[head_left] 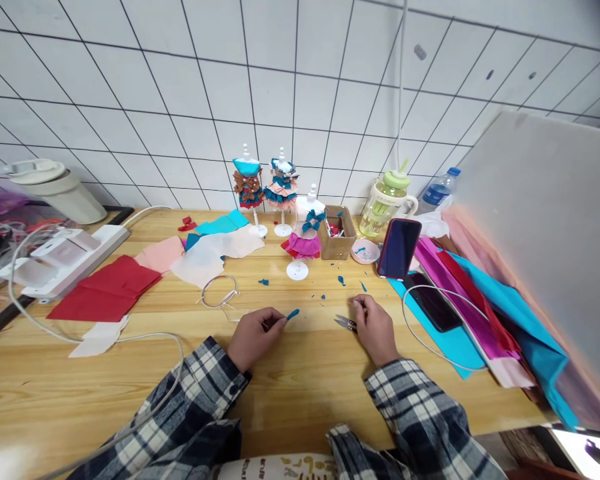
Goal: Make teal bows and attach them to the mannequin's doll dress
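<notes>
A small blue piece of fabric (293, 313) sticks out from the pinched fingers of my left hand (257, 337), low over the wooden table (300, 387). My right hand (375, 328) is closed at the right, its thumb and forefinger pressed together; what they hold, if anything, is too small to name. Small scissors (345, 323) lie at the left side of my right hand, blades pointing left. Blue scraps (341, 281) are scattered beyond my hands. Behind them stands a miniature dress form (303, 245) in a white top, blue bow and magenta skirt.
Two more dressed forms (281, 183) stand near the tiled wall, beside a cardboard box (337, 243). A phone (400, 248) leans upright at the right, near coloured fabrics (467, 300). Red fabric (107, 288), a power strip (75, 263) and a loose cable lie left.
</notes>
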Available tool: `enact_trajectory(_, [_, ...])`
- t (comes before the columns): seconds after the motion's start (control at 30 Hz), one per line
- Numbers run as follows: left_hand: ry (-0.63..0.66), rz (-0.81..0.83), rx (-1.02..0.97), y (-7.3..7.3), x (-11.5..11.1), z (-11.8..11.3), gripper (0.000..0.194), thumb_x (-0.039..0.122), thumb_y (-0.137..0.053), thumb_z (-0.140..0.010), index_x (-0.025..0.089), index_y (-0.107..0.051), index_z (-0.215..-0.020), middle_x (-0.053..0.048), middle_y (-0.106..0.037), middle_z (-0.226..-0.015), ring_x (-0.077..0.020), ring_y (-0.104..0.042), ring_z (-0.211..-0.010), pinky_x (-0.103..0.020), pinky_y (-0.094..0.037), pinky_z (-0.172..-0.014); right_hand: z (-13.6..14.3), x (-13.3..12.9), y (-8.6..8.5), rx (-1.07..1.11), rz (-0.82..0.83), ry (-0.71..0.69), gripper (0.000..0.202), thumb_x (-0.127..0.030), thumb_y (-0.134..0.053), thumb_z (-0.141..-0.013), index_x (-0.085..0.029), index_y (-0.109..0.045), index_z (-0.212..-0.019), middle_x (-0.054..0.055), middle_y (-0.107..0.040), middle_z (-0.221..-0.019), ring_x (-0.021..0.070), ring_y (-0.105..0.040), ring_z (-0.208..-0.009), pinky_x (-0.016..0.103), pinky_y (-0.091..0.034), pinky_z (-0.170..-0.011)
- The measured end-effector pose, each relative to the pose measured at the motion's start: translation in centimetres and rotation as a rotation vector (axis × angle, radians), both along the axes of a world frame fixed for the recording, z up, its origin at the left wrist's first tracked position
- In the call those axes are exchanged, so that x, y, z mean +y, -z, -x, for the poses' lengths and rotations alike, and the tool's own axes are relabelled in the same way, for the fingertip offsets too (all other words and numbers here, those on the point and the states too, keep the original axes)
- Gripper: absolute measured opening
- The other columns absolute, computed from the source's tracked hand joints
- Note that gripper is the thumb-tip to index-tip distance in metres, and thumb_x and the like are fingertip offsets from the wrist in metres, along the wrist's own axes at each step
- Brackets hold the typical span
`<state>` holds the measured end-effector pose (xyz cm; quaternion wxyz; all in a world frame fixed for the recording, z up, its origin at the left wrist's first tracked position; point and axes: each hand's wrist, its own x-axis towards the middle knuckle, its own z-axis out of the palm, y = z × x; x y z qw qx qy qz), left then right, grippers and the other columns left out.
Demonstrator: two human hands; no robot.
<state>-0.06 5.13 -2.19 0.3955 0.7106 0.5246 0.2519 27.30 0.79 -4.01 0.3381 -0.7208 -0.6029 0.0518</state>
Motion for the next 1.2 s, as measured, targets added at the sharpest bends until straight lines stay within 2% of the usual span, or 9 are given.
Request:
enact_trajectory(0.1, [-0.109, 0.038, -0.118, 0.0, 0.0, -0.6, 0.027, 0.04, -0.056, -0.079, 0.016, -0.063, -0.068, 0.001, -0.059, -0.058, -0.012, -0.051, -0.055, -0.022, -0.038, -0.053, 1.8, -0.2, -1.0, 0.237, -0.218, 0.059, 0.025, -0.038, -0.055, -0.086, -0.017, -0.069, -0.086, 0.009, -0.066, -0.093, 0.0211, -0.058, -0.09, 0.032, -0.044, -0.076])
enact_trajectory(0.13, [-0.14, 0.039, -0.15, -0.1, 0.0, -0.8, 0.027, 0.04, -0.057, -0.078, 0.016, -0.062, -0.067, 0.001, -0.06, -0.059, -0.012, -0.051, -0.056, -0.022, -0.039, -0.054, 2.9, -0.3, -1.3, 0.368, -0.206, 0.054, 0.025, -0.039, -0.057, -0.084, -0.018, -0.071, -0.086, 0.008, -0.065, -0.089, 0.0194, -0.058, -0.083, 0.031, -0.045, -0.073])
enact_trajectory(0.23, [-0.208, 0.035, -0.214, 0.0, -0.1, -1.3, 0.027, 0.04, -0.058, -0.078, 0.016, -0.064, -0.069, 0.0, -0.062, -0.062, -0.0122, -0.053, -0.058, -0.022, -0.041, -0.056, 7.4, -0.2, -1.6, 0.844, 0.052, -0.142, 0.031, -0.044, -0.057, -0.084, -0.018, -0.073, -0.088, 0.005, -0.064, -0.078, 0.0143, -0.055, -0.068, 0.027, -0.044, -0.062])
enact_trajectory(0.3, [-0.233, 0.027, -0.243, 0.1, -0.1, -1.4, 0.026, 0.04, -0.058, -0.079, 0.016, -0.065, -0.071, 0.0, -0.064, -0.064, -0.0127, -0.055, -0.059, -0.022, -0.043, -0.058, 10.3, 0.0, -1.2, 1.16, 0.172, -0.178, 0.036, -0.048, -0.056, -0.083, -0.018, -0.073, -0.093, 0.003, -0.062, -0.073, 0.0089, -0.044, -0.052, 0.024, -0.037, -0.049])
enact_trajectory(0.4, [-0.256, 0.005, -0.256, 0.2, -0.3, -1.3, 0.024, 0.038, -0.059, -0.079, 0.016, -0.067, -0.074, -0.001, -0.067, -0.068, -0.0137, -0.059, -0.063, -0.023, -0.046, -0.061, 12.9, 0.4, -0.4, 1.385, 0.24, -0.212, 0.033, -0.045, -0.065, -0.077, -0.017, -0.073, -0.091, 0.002, -0.063, -0.074, 0.0063, -0.04, -0.048, 0.021, -0.033, -0.044])
enact_trajectory(0.5, [-0.241, -0.036, -0.221, 0.2, -0.4, -1.4, 0.02, 0.034, -0.059, -0.079, 0.017, -0.068, -0.073, -0.001, -0.069, -0.067, -0.0133, -0.06, -0.061, -0.022, -0.046, -0.059, 13.4, 0.4, 0.2, 1.36, 0.247, -0.208, 0.027, -0.039, -0.071, -0.071, -0.017, -0.073, -0.086, 0.001, -0.066, -0.075, 0.006, -0.042, -0.046, 0.021, -0.033, -0.041])
enact_trajectory(0.73, [-0.217, -0.168, -0.162, 0.2, -0.7, -1.9, 0.016, 0.029, -0.06, -0.079, 0.018, -0.071, -0.076, -0.001, -0.071, -0.07, -0.0112, -0.059, -0.058, -0.02, -0.043, -0.052, 13.2, 0.3, 0.1, 1.325, 0.167, -0.135, 0.023, -0.037, -0.069, -0.073, -0.017, -0.069, -0.083, 0.0, -0.063, -0.071, 0.0073, -0.045, -0.048, 0.02, -0.041, -0.04])
enact_trajectory(0.93, [-0.179, -0.261, -0.083, 0.1, -1.0, -1.6, 0.015, 0.027, -0.06, -0.081, 0.019, -0.072, -0.081, -0.001, -0.069, -0.068, -0.0107, -0.056, -0.057, -0.021, -0.042, -0.054, 13.3, 0.2, -0.1, 1.329, 0.182, -0.134, 0.025, -0.039, -0.068, -0.073, -0.017, -0.067, -0.082, 0.0, -0.06, -0.069, 0.0086, -0.047, -0.052, 0.02, -0.045, -0.04])
enact_trajectory(1.2, [-0.08, -0.34, 0.018, -0.3, -1.2, -1.1, 0.02, 0.031, -0.057, -0.084, 0.02, -0.074, -0.087, -0.003, -0.068, -0.069, -0.0137, -0.057, -0.063, -0.024, -0.043, -0.059, 13.2, 0.2, -0.1, 1.346, 0.202, -0.107, 0.026, -0.042, -0.069, -0.071, -0.017, -0.064, -0.077, -0.003, -0.055, -0.063, 0.0064, -0.042, -0.045, 0.02, -0.046, -0.038])
